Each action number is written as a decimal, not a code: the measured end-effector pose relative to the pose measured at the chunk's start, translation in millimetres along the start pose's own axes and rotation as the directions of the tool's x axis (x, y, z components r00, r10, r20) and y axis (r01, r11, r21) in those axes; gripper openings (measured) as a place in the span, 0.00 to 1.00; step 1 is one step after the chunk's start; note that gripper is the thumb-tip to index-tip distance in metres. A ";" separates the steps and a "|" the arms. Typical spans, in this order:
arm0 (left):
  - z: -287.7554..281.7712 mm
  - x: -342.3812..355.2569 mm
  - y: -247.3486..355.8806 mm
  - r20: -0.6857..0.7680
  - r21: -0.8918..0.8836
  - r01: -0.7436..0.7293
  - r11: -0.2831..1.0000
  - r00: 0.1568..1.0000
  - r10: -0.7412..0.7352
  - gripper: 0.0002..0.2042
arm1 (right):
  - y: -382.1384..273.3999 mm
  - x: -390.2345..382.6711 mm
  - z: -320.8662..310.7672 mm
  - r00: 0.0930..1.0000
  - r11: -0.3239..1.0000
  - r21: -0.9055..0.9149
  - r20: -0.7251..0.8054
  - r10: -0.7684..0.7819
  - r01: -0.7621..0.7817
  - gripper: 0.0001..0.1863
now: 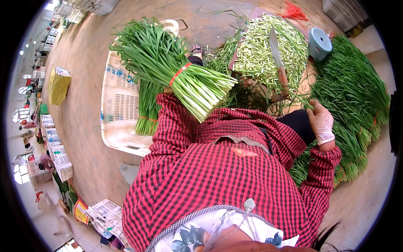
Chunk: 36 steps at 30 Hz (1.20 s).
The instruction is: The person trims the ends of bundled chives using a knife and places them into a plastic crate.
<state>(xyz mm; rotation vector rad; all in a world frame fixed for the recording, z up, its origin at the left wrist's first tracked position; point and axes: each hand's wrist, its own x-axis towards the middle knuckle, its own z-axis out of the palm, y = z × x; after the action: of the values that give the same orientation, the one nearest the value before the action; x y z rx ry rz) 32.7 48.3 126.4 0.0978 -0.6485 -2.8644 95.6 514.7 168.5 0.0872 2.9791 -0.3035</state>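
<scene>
A thick bunch of garlic chives (pixel 189 82), tied with a red band (pixel 180 74), lies across my left forearm's end, over the crate's near side. My left hand (pixel 168 90) is almost wholly hidden beneath the bunch and bears it up. The pale cut ends point toward the lower right, the green tips toward the upper left. At the right, my right hand (pixel 321 122) wears a thin whitish glove. Its fingers are pinched together around a few loose green leaves (pixel 307 102). Just left of it, a knife (pixel 276 54) with a brown handle rests at the heap of trimmed stem ends (pixel 256 50).
A white plastic crate (pixel 119 105) at the left holds more tied chives (pixel 147 105). Untrimmed chives (pixel 348 88) form a large pile at the right. Beyond are a blue stool (pixel 320 44) and red ties (pixel 294 11). A yellow sack (pixel 58 86) stands farther left.
</scene>
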 end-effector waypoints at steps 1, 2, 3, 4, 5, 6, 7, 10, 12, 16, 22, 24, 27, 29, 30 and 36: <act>-1.4 -1.9 1.0 -0.001 -0.004 -0.005 1.000 1.000 0.005 0.26 | -22.3 1.7 0.3 0.992 0.973 0.197 -0.058 -0.114 0.124 0.14; -1.1 -4.4 2.8 -0.003 0.000 -0.013 1.000 1.000 0.013 0.26 | -49.5 6.8 0.8 0.968 0.893 0.377 -0.138 -0.208 0.246 0.15; 1.3 -3.3 -1.0 0.004 -0.001 0.007 1.000 1.000 -0.007 0.26 | -74.9 6.6 -2.0 0.935 0.774 0.525 -0.235 -0.266 0.352 0.16; 0.8 -5.4 -3.0 0.002 -0.005 0.007 1.000 1.000 -0.007 0.26 | -105.5 5.3 -9.0 0.889 0.717 0.527 -0.244 -0.387 0.456 0.16; 3.2 -4.6 -6.9 0.008 -0.013 0.023 1.000 1.000 -0.023 0.26 | -133.1 3.3 -17.8 0.831 0.652 0.523 -0.258 -0.493 0.549 0.16; 5.4 -6.3 -11.5 0.010 -0.019 0.036 0.999 0.999 -0.036 0.26 | -153.2 5.2 -19.7 0.772 0.628 0.460 -0.262 -0.579 0.628 0.19; 9.2 -9.0 -17.5 0.019 -0.021 0.061 0.998 0.998 -0.061 0.26 | -170.5 7.6 -20.8 0.703 0.592 0.394 -0.263 -0.660 0.703 0.23; 22.4 -14.9 -37.8 0.053 -0.032 0.142 0.989 0.989 -0.140 0.26 | -209.6 16.4 -13.6 0.718 0.640 0.331 -0.233 -0.656 0.693 0.46; 23.6 -13.6 -55.5 0.063 -0.039 0.215 0.976 0.975 -0.212 0.26 | -229.9 29.8 -4.6 0.753 0.689 0.334 -0.117 -0.647 0.644 0.56; 10.3 -6.5 -100.7 -0.076 0.163 0.186 0.969 0.982 -0.175 0.24 | -263.4 70.1 16.3 0.857 0.747 0.420 -0.283 -0.431 0.514 0.59; 62.0 -18.8 -111.6 -0.267 0.239 0.309 0.921 0.932 -0.243 0.22 | -189.4 130.2 5.9 0.975 0.301 0.928 -0.220 -0.033 0.220 0.29; 66.9 -19.2 -101.8 -0.146 0.039 0.343 0.939 0.931 -0.334 0.21 | -155.6 119.1 -6.1 0.981 0.121 0.980 -0.171 0.096 0.159 0.25; 65.3 -19.1 -95.7 -0.113 0.049 0.285 0.957 0.954 -0.279 0.21 | -96.6 120.3 8.1 0.954 0.010 0.984 -0.177 0.243 0.179 0.23; 62.5 -19.8 -92.3 -0.085 0.074 0.268 0.960 0.961 -0.262 0.21 | -70.9 113.7 25.1 0.911 0.393 0.887 -0.348 0.222 0.243 0.22; 63.6 -20.7 -92.0 -0.068 0.089 0.263 0.961 0.964 -0.257 0.21 | -46.0 112.7 40.1 0.862 0.672 0.677 -0.493 0.113 0.300 0.21; 86.4 -7.7 -80.7 -0.058 0.134 0.302 0.944 0.953 -0.297 0.19 | -36.8 91.9 54.6 0.982 0.162 0.983 -0.062 -0.178 0.091 0.26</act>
<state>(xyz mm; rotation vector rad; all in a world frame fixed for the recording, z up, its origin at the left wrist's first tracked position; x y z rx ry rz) 16.2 157.4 169.5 0.2946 -0.9007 -3.0912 9.7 471.5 109.0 -0.0673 2.0886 -2.1787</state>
